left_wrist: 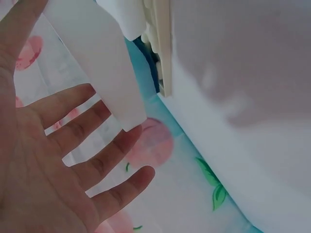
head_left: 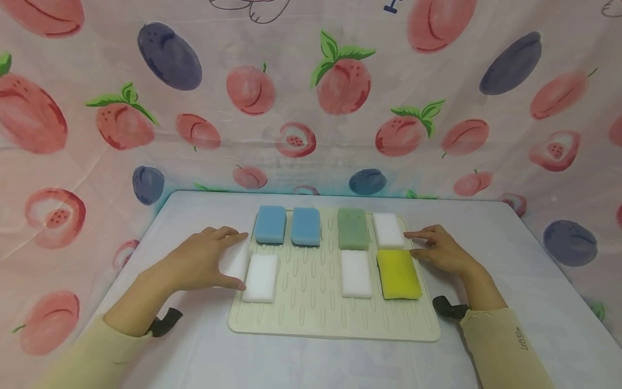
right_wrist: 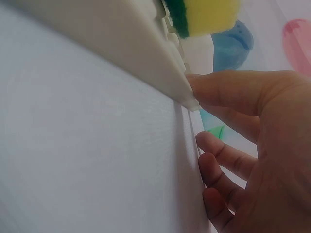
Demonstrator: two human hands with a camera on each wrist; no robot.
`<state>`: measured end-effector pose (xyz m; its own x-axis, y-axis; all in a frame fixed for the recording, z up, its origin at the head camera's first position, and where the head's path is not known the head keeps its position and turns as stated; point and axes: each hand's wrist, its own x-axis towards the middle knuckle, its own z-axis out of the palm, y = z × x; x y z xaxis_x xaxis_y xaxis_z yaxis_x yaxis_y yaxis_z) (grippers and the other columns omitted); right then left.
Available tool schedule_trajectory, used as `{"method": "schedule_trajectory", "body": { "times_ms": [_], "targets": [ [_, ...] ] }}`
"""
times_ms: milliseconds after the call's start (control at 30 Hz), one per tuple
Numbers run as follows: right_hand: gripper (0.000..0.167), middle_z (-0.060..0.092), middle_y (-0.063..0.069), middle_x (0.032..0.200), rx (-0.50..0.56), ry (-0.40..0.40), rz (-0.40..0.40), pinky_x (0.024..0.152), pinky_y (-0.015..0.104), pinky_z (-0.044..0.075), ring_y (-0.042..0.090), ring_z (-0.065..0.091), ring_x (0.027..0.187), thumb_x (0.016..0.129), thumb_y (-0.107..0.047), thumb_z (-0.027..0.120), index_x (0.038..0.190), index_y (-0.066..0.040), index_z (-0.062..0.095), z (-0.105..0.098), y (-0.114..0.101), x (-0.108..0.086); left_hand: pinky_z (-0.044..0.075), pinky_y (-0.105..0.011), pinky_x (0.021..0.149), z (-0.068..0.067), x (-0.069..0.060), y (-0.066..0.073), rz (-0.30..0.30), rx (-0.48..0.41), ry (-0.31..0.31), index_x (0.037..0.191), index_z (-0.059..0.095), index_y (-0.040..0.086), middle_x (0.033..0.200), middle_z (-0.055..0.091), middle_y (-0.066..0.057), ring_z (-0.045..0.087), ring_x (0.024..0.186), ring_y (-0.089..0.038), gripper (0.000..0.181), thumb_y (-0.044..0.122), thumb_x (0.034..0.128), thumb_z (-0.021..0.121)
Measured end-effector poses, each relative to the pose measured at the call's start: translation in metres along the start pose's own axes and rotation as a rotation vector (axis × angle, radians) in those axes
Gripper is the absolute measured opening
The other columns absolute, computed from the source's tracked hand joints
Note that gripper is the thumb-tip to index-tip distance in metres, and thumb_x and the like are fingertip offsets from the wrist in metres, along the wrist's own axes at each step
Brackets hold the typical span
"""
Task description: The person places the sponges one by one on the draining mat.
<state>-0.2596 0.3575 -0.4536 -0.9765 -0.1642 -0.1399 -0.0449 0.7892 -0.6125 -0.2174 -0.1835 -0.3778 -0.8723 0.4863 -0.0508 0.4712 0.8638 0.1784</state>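
Note:
My left hand [head_left: 203, 260] holds a white sponge block [head_left: 235, 260] between thumb and fingers, at the left edge of a cream ridged mat [head_left: 311, 319]. In the left wrist view the fingertips meet the edge of that block [left_wrist: 99, 58]. Beside it on the mat lies another white sponge [head_left: 261, 278]. My right hand [head_left: 439, 251] is at the mat's right edge, thumb and index finger touching the rim, close to a white sponge [head_left: 389, 230] and a yellow sponge [head_left: 399, 274]. The right wrist view shows the thumb against the mat's edge [right_wrist: 160, 77].
Two blue sponges [head_left: 270, 224] and a green sponge [head_left: 353, 229] lie along the mat's back. One more white sponge [head_left: 356, 274] lies left of the yellow one. The mat rests on a white table [head_left: 194, 346], with a fruit-print cloth [head_left: 291, 97] hanging behind.

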Motion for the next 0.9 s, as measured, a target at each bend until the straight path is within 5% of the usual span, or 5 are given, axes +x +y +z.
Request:
{"method": "schedule_trajectory", "body": {
  "times_ms": [900],
  "targets": [
    [0.050, 0.042, 0.026, 0.142, -0.006, 0.004, 0.009, 0.098, 0.060, 0.043, 0.042, 0.046, 0.120, 0.094, -0.023, 0.074, 0.142, -0.011, 0.065, 0.001, 0.003, 0.003, 0.046, -0.058, 0.107, 0.001, 0.014, 0.023, 0.036, 0.026, 0.001, 0.154, 0.052, 0.016, 0.146, 0.058, -0.011, 0.056, 0.129, -0.038, 0.109, 0.077, 0.0682, 0.080]
  ]
}}
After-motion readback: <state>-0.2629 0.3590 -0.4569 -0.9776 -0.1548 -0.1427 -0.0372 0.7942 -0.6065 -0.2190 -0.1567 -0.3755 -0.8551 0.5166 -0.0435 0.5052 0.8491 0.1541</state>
